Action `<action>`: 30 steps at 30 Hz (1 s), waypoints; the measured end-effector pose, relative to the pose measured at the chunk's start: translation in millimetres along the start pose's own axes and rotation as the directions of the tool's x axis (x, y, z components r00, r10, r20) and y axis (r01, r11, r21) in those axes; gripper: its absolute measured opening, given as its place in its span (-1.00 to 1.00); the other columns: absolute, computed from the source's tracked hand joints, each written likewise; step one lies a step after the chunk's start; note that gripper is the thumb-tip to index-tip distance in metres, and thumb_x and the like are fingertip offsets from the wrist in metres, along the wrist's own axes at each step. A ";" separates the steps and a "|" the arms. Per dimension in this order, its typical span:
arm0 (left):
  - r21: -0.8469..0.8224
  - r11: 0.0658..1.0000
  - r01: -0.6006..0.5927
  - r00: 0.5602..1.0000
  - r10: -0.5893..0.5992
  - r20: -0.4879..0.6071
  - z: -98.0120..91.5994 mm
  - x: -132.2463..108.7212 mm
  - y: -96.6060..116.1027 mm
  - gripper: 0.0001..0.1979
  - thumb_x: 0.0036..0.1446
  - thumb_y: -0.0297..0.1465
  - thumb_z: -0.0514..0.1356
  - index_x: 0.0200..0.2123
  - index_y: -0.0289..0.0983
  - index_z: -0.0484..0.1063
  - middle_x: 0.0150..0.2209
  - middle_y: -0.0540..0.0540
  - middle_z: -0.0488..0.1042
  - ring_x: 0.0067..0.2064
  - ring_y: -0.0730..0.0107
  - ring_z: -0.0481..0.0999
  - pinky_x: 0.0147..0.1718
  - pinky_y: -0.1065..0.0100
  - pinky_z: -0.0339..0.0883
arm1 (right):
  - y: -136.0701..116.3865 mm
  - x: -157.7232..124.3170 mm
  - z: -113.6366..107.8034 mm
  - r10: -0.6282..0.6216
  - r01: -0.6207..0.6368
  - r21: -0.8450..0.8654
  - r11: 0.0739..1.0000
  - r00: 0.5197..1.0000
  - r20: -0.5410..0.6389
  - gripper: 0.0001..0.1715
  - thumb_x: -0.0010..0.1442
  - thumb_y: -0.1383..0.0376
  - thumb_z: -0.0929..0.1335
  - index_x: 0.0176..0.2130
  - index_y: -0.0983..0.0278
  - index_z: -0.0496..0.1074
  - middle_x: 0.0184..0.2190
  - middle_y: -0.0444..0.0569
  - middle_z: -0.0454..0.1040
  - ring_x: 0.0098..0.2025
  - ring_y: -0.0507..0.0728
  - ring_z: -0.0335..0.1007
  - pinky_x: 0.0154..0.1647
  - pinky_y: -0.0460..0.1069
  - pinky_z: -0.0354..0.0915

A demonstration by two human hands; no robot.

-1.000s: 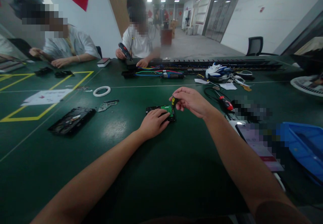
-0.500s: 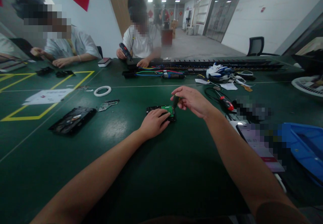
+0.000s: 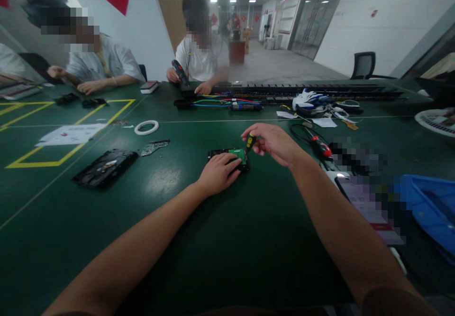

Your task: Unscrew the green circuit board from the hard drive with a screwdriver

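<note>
A black hard drive with a green circuit board (image 3: 232, 155) lies on the green table (image 3: 227, 240) in front of me. My left hand (image 3: 217, 173) rests flat on its near side, fingers pressed on it. My right hand (image 3: 270, 143) is closed round a small screwdriver with a yellow and black handle (image 3: 250, 141), held upright with its tip on the drive's right corner.
Another black drive (image 3: 104, 166), a loose circuit board (image 3: 152, 147) and a tape roll (image 3: 146, 127) lie to the left. A red-handled screwdriver (image 3: 320, 147) and a blue bin (image 3: 432, 211) sit right. Two people work at the far side among cables (image 3: 227, 103) and gloves (image 3: 307, 100).
My right hand's fingers have shifted round the screwdriver handle, which shows its yellow again after being hidden half a second ago. My left hand stays on the drive.
</note>
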State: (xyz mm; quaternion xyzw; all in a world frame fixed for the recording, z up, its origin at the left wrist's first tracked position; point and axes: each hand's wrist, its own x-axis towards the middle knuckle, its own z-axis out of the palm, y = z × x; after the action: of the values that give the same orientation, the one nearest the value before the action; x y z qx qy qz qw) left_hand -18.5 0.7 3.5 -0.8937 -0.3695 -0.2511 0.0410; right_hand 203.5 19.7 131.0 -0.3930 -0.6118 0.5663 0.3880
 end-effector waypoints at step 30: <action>-0.002 1.000 -0.011 1.000 0.011 -0.016 0.3 0.5 0.8 -0.61 0.42 -0.22 0.14 0.22 -0.19 0.45 0.17 -0.22 0.48 0.19 0.04 0.48 0.16 -0.05 0.41 | 3.6 -2.3 1.5 -0.020 0.021 -0.025 0.999 0.999 0.050 -0.69 0.18 0.11 0.54 -0.25 0.23 0.46 -0.30 -0.04 0.58 -0.50 -0.02 0.32 -0.63 -0.11 0.14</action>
State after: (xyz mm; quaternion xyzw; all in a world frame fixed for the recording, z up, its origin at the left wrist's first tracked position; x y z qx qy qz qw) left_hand -17.6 0.5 3.6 -0.8936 -0.3641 -0.2586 0.0443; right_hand 203.2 17.1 127.3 -0.3776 -0.6325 0.5639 0.3733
